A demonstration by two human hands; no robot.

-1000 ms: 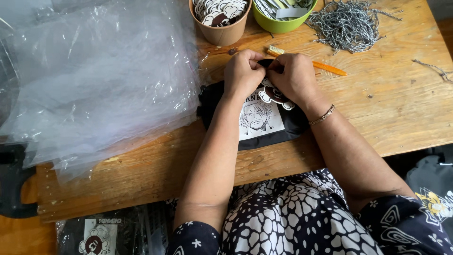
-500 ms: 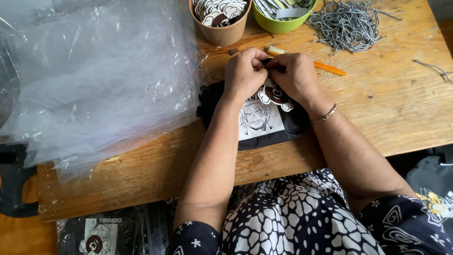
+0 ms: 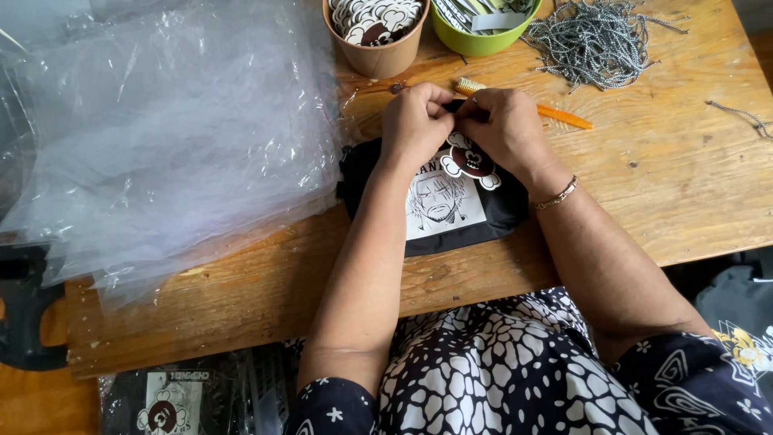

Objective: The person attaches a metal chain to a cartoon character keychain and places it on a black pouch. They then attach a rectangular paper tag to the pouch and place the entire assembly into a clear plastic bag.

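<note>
the black pouch (image 3: 451, 213) lies flat on the wooden counter (image 3: 692, 185) just above the middle of the frame, its printed front panel facing up: a white square with a drawn face, and a round skull-shaped tag (image 3: 471, 161) resting on it near the top edge. both hands meet at the pouch's upper rim. the left hand (image 3: 416, 121) is curled, its fingertips pinched together on something small at that edge; the right hand (image 3: 507, 129) is curled the same way, thumb and fingers closed on the same spot, touching the left. what exactly sits between the fingers is hidden by the knuckles. a thin bracelet (image 3: 557, 195) circles the right wrist.

just beyond the hands an orange-handled brush (image 3: 555, 115) lies on the counter, partly covered by the right hand. at the top centre stands a tan cup (image 3: 377, 56) filled with more skull tags, and beside it a green bowl (image 3: 477, 42). a heap of grey cords (image 3: 596, 40) sits in the upper right. a loose pile of clear plastic bags (image 3: 169, 129) fills the left half. in the lower left, below the counter, another bagged black pouch (image 3: 173, 403) shows.
</note>
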